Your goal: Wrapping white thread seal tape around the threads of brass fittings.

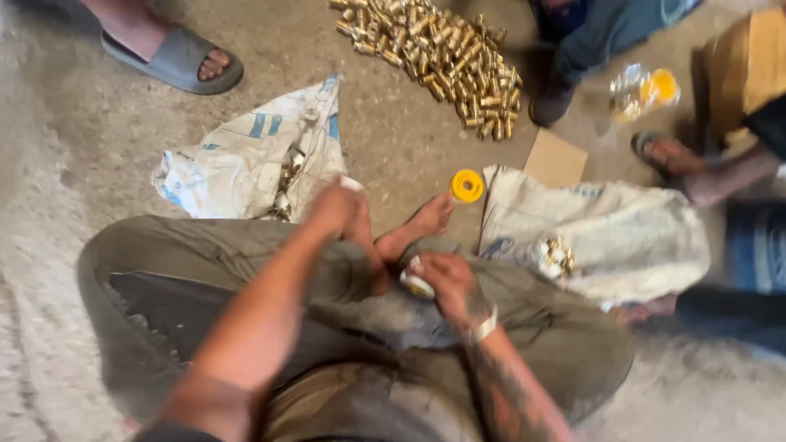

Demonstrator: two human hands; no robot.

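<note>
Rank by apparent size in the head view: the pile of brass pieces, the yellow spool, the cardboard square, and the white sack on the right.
1. white sack on the right
2. pile of brass pieces
3. cardboard square
4. yellow spool
The sack lies nearer the camera than the pile, so their order is unsure.

Landmark = yellow spool (467, 186) — bright yellow, ringed face. Just left of it, left hand (334, 209) w/ a white bit at the fingertips. Below it, right hand (446, 282) on a white roll (417, 286); white band at the wrist, dark tattoo pattern on forearm. Trousers (164, 270) below spool: olive-drab, dusty grey patches. Left of spool, sack (246, 160) — off-white w/ blue stripes, brassy pieces inside. Right of spool, second sack (606, 229) plain off-white, gold-and-white pieces on it. Above spool, brass pile (438, 53), shiny gold. Upper right: tan cardboard (555, 160). Far upper left: grey sandal (176, 61). Floor (74, 123) grey-brown concrete.
</note>
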